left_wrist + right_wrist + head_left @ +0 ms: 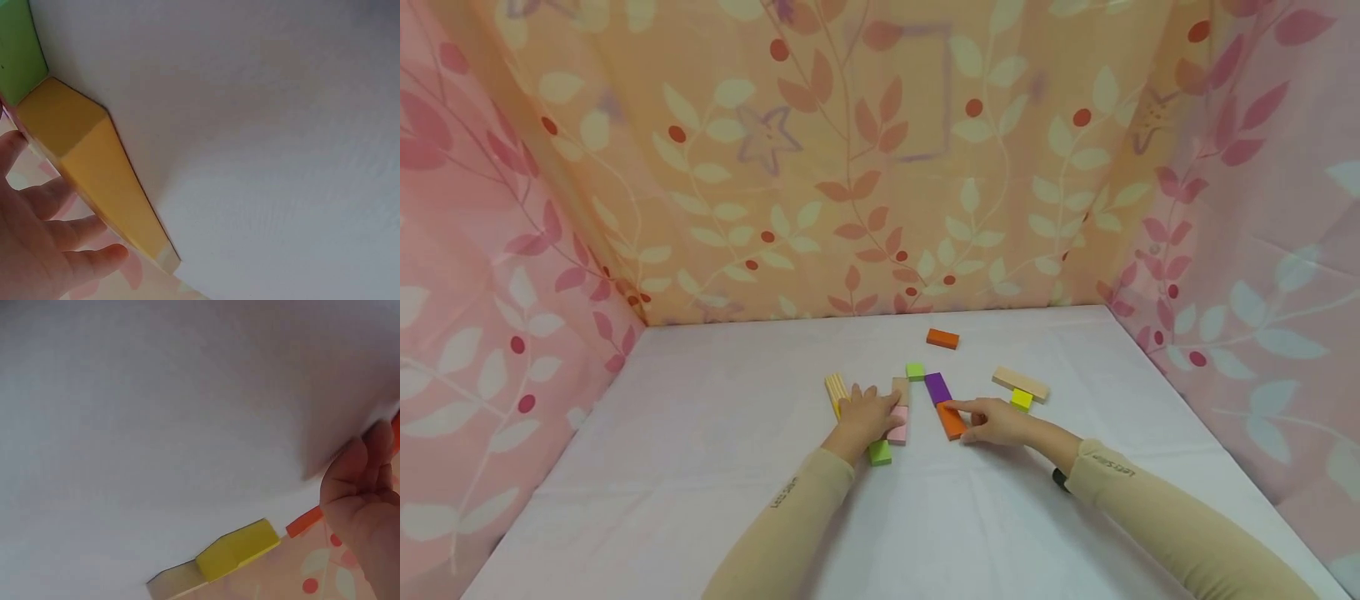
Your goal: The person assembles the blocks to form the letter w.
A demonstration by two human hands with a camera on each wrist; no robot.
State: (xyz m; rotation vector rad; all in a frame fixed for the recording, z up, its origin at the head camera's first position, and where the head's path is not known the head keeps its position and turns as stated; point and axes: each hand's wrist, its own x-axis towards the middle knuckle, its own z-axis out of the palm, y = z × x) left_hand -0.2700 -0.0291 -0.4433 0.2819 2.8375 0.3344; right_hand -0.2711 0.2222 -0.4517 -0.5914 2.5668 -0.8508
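Note:
My left hand [867, 417] lies spread over a group of blocks, thumb side by a plain wooden block [901, 388] and a pink block [898, 427]. Partly under its fingers is a yellow block [837, 395] with pale stripes; the left wrist view shows the fingers stretched along that block's side. A green block [880, 453] sits below the palm. My right hand [996, 422] holds an orange block [952, 422] between index finger and thumb, its other fingers curled in. A purple block [937, 389] lines up end to end with the orange one.
A small green block [915, 372] lies beyond the wooden one, and another orange block [942, 338] farther back. To the right, a yellow block [1021, 400] sits against a long wooden block [1020, 384]. Patterned cloth [865, 208] walls the white table [700, 500] at back and sides.

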